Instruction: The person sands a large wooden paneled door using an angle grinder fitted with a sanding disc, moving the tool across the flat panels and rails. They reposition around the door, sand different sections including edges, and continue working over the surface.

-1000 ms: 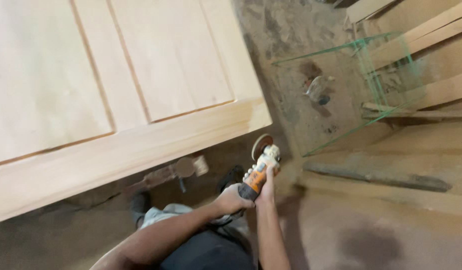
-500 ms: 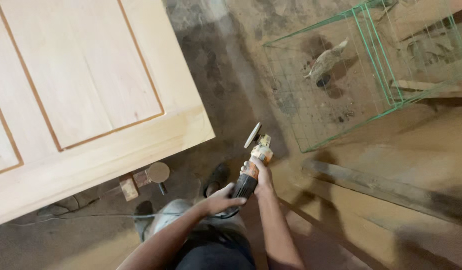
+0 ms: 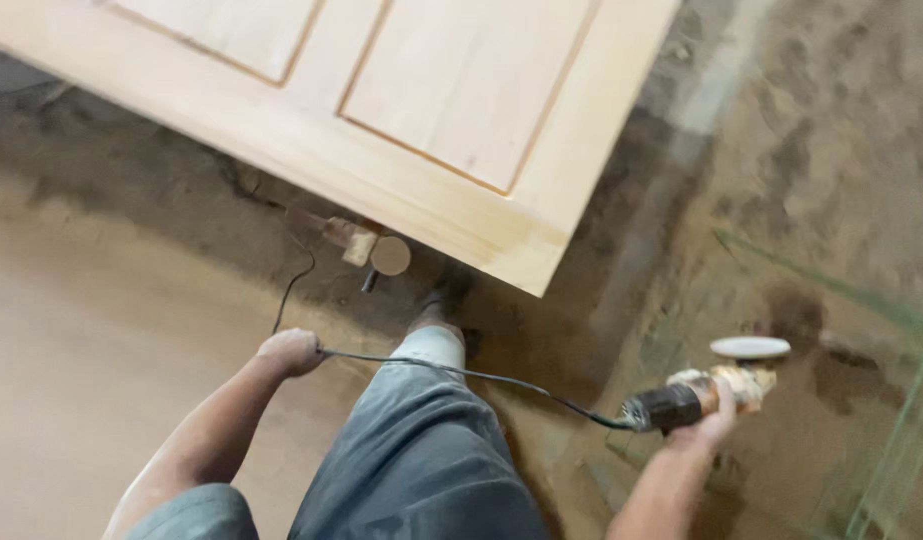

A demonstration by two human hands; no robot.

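Head view, door edge: a pale wooden panelled door (image 3: 431, 110) lies flat above the floor, its near corner jutting out over the person's forward leg (image 3: 421, 420).
Open room: bare dusty floor (image 3: 101, 330) spreads wide to the left; green wire mesh (image 3: 881, 490) crowds the right edge.
Right hand (image 3: 716, 420): held out low to the right, fingers clamped round an angle grinder (image 3: 706, 385), disc uppermost, well clear of the door.
Left hand (image 3: 291, 350): fist closed on the grinder's black cable (image 3: 471, 375), which runs taut across the knee.
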